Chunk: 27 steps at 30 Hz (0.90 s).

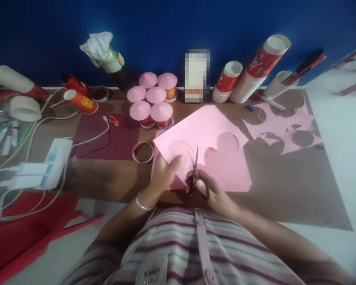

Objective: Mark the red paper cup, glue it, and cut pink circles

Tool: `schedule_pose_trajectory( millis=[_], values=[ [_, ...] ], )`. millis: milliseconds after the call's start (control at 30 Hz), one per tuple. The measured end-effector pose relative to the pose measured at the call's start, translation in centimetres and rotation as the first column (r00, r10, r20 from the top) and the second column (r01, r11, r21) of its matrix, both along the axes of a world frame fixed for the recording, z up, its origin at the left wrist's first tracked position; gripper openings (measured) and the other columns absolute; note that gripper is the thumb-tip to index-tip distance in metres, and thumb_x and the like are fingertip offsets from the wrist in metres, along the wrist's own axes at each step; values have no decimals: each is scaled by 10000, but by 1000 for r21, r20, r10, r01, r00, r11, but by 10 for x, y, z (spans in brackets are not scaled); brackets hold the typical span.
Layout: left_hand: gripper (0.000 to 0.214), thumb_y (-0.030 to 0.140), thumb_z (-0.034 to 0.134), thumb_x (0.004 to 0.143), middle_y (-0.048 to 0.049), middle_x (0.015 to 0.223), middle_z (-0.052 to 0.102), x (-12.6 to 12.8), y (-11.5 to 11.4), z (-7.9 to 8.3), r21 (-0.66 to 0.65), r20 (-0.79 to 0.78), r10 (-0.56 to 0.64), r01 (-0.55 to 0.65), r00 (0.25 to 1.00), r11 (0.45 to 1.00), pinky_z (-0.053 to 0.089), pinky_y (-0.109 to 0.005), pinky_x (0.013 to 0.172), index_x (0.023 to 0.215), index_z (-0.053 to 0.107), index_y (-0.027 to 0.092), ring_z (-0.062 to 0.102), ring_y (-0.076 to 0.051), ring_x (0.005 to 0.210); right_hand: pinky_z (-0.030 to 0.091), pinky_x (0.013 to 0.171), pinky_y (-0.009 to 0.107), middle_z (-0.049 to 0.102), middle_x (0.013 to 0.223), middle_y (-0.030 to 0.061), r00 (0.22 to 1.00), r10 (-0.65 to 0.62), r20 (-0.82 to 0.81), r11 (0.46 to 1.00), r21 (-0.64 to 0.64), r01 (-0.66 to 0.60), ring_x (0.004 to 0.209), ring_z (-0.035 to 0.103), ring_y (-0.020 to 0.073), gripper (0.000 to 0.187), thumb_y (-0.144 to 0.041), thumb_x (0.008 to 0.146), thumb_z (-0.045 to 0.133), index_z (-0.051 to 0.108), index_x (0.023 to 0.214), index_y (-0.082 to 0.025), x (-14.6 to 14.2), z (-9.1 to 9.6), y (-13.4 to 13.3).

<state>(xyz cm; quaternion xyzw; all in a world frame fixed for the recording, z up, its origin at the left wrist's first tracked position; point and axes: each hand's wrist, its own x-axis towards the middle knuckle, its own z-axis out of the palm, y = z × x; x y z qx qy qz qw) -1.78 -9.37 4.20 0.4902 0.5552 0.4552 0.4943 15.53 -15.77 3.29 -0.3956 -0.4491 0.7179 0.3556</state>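
Note:
A pink paper sheet [207,130] lies on the brown table [284,186] in front of me, with round holes cut out of it and a pencilled circle [180,154] near its lower left corner. My left hand [163,174] pinches the sheet's lower left edge, thumb resting on the circle. My right hand [213,192] grips black-handled scissors [197,178], their blades pointing up into the paper beside the circle.
Several red cups capped with pink paper discs [154,101] stand behind the sheet. A tape ring [142,152] lies to the left. Pink offcuts [284,128] lie at the right. Cardboard tubes [255,69] lean on the blue wall. A power strip with cables [47,164] sits left.

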Motion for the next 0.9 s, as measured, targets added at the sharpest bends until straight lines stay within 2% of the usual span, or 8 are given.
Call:
schedule_pose_trajectory(
  millis=[133,267,367,567,900],
  values=[
    [336,358,743,874,-104,1147,767,-2,-4,-8,63,-50,73,-70,996,996,581,-388,1022,1134,685,154,725,-265,1098,504,780,335,642,919,39,1000,2,-17,1000,-13,-2,830,605,172,534,-688,993,519,540,1197,-196,-3,-1,0],
    [307,402,738,886,-97,1079,756,-4,-7,-12,73,-115,131,-123,985,990,568,-407,1046,1071,673,166,717,-269,1101,502,776,339,643,905,39,1000,8,-6,1000,-22,-8,819,603,173,540,-700,985,522,541,1181,-196,-5,-1,1],
    [293,411,725,893,-94,1049,749,-5,-8,-14,75,-139,130,-121,982,990,568,-414,1042,1047,669,168,714,-273,1103,507,778,342,646,897,39,1000,11,8,1000,-16,-11,817,603,175,539,-702,985,520,539,1176,-198,-6,0,2],
    [360,429,717,895,-112,1143,744,-3,-8,-18,106,-148,123,-108,981,988,546,-415,1081,1141,670,171,696,-275,1158,519,773,334,631,886,36,1000,6,10,1000,1,-6,806,588,167,493,-688,993,517,539,1103,-208,-8,1,4],
    [396,459,696,916,-120,1175,755,-2,-9,-22,98,-142,99,-86,985,992,531,-433,1108,1177,704,161,697,-287,1177,510,773,321,614,857,28,997,-31,70,999,34,29,807,577,167,487,-703,994,495,543,1006,-219,-8,2,5]
  ],
)
